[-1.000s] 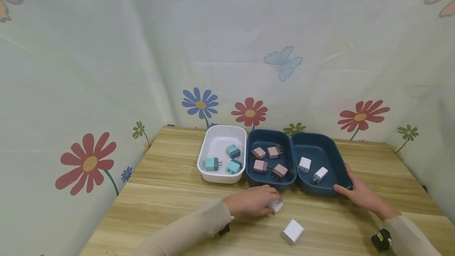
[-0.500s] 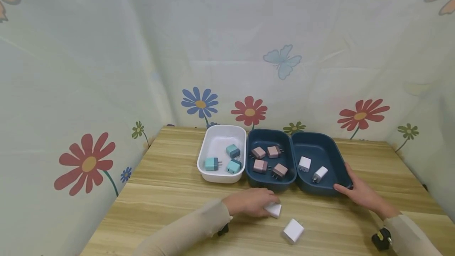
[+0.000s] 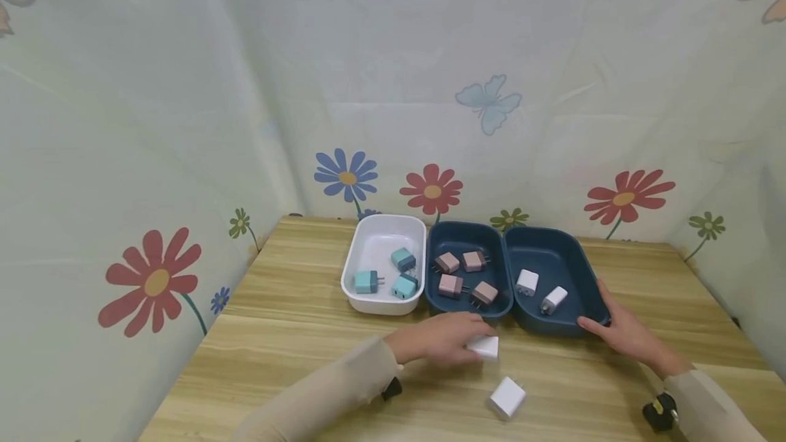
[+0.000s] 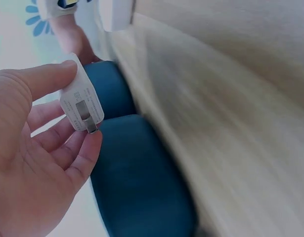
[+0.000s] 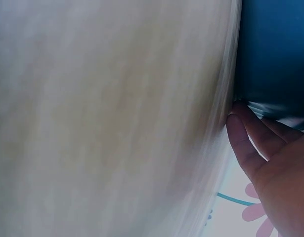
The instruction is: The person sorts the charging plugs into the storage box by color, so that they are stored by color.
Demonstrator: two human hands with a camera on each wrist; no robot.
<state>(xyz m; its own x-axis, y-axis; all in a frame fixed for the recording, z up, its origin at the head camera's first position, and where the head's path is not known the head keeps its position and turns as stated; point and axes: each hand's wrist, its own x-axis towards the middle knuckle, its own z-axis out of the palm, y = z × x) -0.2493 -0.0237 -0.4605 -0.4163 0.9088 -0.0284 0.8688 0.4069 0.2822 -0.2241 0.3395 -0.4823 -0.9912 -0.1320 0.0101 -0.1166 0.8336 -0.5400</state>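
My left hand (image 3: 437, 340) pinches a white plug charger (image 3: 485, 347) between thumb and fingers, just above the table in front of the middle box. In the left wrist view the charger (image 4: 82, 101) shows small print and a metal prong on its near face. My right hand (image 3: 632, 338) holds the front right corner of the right dark blue box (image 3: 549, 256), thumb at the front and fingers along the side. Two white chargers, one of them upper left (image 3: 526, 282), lie inside that box. Another white charger (image 3: 507, 398) lies on the table nearer to me.
The middle dark blue box (image 3: 467, 234) contains several pink chargers. Left of it, a white box (image 3: 383, 232) holds 3 teal chargers. All three boxes stand side by side on the wood-grain table (image 3: 295, 319), before a flowered curtain (image 3: 393, 53).
My left hand has shifted slightly left and back, then right and up with the white charger, which shows more clearly now. My right hand keeps its place at the box corner.
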